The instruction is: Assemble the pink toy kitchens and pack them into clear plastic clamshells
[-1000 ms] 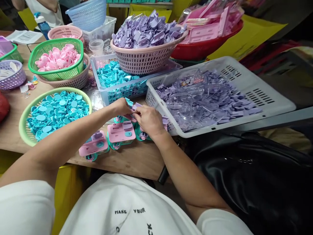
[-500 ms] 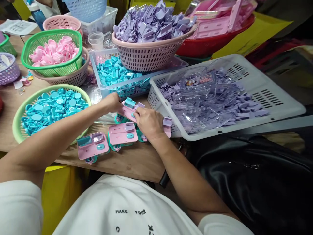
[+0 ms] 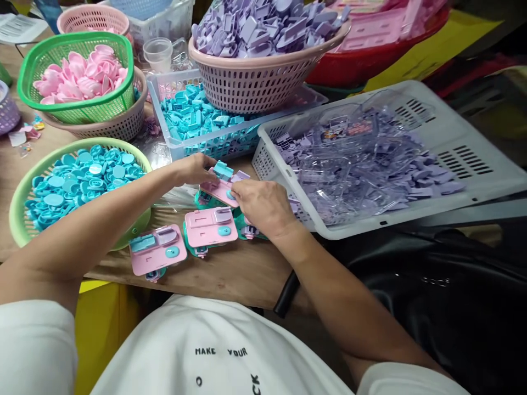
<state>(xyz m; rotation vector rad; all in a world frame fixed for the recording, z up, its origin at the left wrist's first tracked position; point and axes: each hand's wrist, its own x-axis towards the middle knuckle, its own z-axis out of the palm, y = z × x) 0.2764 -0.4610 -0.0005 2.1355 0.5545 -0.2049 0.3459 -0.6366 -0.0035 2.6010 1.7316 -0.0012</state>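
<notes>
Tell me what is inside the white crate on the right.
The white crate holds a heap of clear plastic shells over flat lilac pieces. Printed colour shows on one shell near the back; the crate's floor is covered.

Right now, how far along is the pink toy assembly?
Done: two pink assembled pieces lie flat at the table edge, each with teal and lilac inserts. In hand: the left hand and right hand hold a third pink piece, with teal and lilac parts on it. Left: a lot, judging by the full green basket of teal discs and the heaped lilac parts.
</notes>
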